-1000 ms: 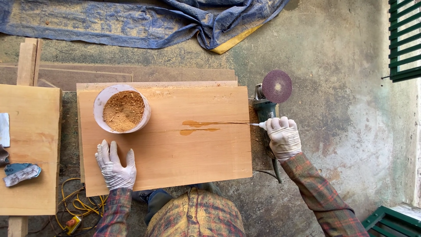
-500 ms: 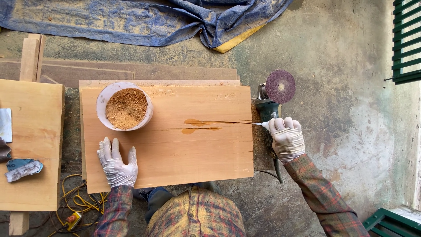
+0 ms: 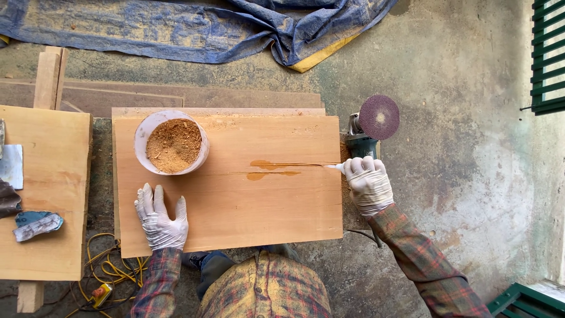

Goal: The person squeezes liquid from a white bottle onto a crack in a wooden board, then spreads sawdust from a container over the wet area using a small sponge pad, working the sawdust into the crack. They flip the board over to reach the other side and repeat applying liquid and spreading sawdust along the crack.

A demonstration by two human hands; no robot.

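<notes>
risks at the cracked board

head view: left hand (image 3: 160,217) lies flat, fingers spread, pressing the wooden board (image 3: 235,200). right hand (image 3: 368,184) is closed around a small white nozzle (image 3: 334,167) whose tip meets the crack (image 3: 288,165) at the board edge just beside that hand. a wet glue patch (image 3: 271,171) lies between the hands. bowl of sawdust (image 3: 172,143) sits beyond the left hand. likely risks: glue overrunning the crack; right forearm knocking the grinder (image 3: 369,126) close behind it.
</notes>
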